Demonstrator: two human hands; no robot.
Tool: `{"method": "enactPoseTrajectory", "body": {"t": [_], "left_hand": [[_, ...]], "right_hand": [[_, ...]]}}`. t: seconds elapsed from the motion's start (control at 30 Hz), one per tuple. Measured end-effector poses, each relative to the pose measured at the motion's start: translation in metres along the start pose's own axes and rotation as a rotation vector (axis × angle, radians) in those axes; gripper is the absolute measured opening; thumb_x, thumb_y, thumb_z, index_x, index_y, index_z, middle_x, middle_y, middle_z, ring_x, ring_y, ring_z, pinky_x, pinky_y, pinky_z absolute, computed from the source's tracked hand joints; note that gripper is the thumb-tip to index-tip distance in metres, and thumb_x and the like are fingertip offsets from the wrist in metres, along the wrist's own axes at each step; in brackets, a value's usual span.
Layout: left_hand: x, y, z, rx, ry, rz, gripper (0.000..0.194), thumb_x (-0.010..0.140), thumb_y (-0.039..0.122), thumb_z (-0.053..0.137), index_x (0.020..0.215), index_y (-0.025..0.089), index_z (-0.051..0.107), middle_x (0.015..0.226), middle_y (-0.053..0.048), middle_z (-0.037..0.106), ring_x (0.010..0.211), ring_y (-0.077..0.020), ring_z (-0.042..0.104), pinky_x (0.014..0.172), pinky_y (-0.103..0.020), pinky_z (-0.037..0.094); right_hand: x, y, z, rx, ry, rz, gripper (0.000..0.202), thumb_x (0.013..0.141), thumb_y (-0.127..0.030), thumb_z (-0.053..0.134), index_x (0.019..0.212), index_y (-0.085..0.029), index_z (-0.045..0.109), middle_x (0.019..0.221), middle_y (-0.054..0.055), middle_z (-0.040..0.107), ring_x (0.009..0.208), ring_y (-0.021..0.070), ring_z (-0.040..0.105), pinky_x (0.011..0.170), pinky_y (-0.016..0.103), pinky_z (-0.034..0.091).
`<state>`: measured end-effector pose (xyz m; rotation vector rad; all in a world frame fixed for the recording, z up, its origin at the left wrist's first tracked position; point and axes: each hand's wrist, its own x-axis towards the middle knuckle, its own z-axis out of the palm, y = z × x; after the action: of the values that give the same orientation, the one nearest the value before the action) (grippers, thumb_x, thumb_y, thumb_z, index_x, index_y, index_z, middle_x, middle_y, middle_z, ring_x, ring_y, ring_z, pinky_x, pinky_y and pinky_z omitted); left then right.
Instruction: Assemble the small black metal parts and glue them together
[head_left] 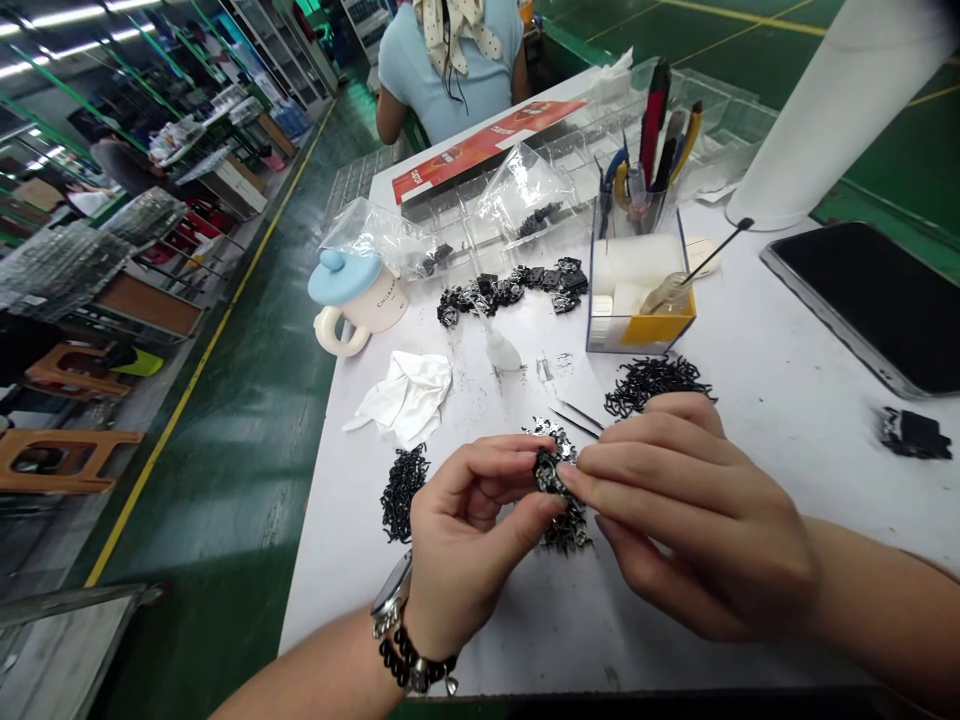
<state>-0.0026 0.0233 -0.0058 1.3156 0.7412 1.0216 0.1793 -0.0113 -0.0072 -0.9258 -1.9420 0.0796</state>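
Between thumb and fingers, my left hand [480, 520] pinches a small black part with metal pieces [549, 472]. My right hand [690, 510] has its fingertips pressed on the same part from the right. The tips of dark tweezers [577, 420] stick out beyond my right hand; their rear end is hidden by it. Beneath the part lies a pile of small silvery pieces [566, 530]. Small black pieces form one pile [405, 492] left of my left hand and another [656, 384] behind my right hand.
Farther back are a lidded mug [360, 298], a white cloth [405, 398], a dropper bottle [501, 350], assembled black parts [480, 297], and a tool box [637, 335]. A phone [877, 300] and another black part [913, 434] lie right. A person [450, 70] sits beyond the table.
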Motion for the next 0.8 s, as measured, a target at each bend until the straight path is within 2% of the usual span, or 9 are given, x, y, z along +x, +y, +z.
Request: {"method": "enactPoseTrajectory", "body": {"t": [0.13,0.33,0.47,0.57,0.8], "left_hand": [[0.0005,-0.0008,0.0004,0.01,0.017,0.011,0.027,0.074,0.002,0.071,0.092,0.022,0.068,0.102,0.0,0.071,0.099,-0.0126,0.067,0.086,-0.017,0.056],[0.0006,0.0016,0.0019,0.109,0.004,0.145,0.029,0.071,0.001,0.072,0.092,0.02,0.068,0.102,-0.003,0.07,0.099,-0.0146,0.067,0.083,-0.019,0.058],[0.0002,0.0003,0.0001,0.167,-0.011,0.249,0.031,0.069,0.002,0.074,0.094,0.02,0.068,0.101,-0.006,0.07,0.098,-0.0181,0.067,0.087,-0.029,0.058],[-0.0001,-0.0012,-0.0017,0.197,-0.034,0.3,0.032,0.07,0.003,0.074,0.096,0.02,0.067,0.102,-0.006,0.069,0.098,-0.0195,0.067,0.087,-0.033,0.058],[-0.0033,-0.0022,-0.0061,0.253,-0.08,0.37,0.039,0.069,0.0,0.072,0.102,0.021,0.065,0.108,-0.006,0.068,0.097,-0.0192,0.067,0.083,-0.032,0.06]], "right_hand": [[0.0006,-0.0032,0.001,0.019,0.019,0.032,0.02,0.081,-0.007,0.052,0.098,-0.006,0.062,0.089,0.009,0.068,0.082,0.0179,0.06,0.069,0.038,0.041],[0.0033,-0.0039,0.001,0.211,0.073,0.187,0.011,0.082,-0.008,0.057,0.09,-0.012,0.063,0.084,0.006,0.068,0.081,0.0142,0.063,0.073,0.032,0.048],[0.0057,-0.0021,-0.0008,0.255,0.049,0.244,0.008,0.082,-0.01,0.06,0.085,-0.015,0.063,0.08,0.003,0.069,0.077,0.0135,0.062,0.07,0.031,0.048],[0.0069,-0.0011,-0.0032,0.223,0.017,0.21,0.008,0.082,-0.01,0.06,0.087,-0.016,0.063,0.078,0.002,0.068,0.074,0.0126,0.061,0.07,0.031,0.047],[0.006,-0.0059,-0.0082,-0.004,0.038,0.054,0.005,0.084,-0.011,0.06,0.084,-0.013,0.065,0.078,0.003,0.067,0.075,0.0132,0.057,0.07,0.032,0.041]]}}
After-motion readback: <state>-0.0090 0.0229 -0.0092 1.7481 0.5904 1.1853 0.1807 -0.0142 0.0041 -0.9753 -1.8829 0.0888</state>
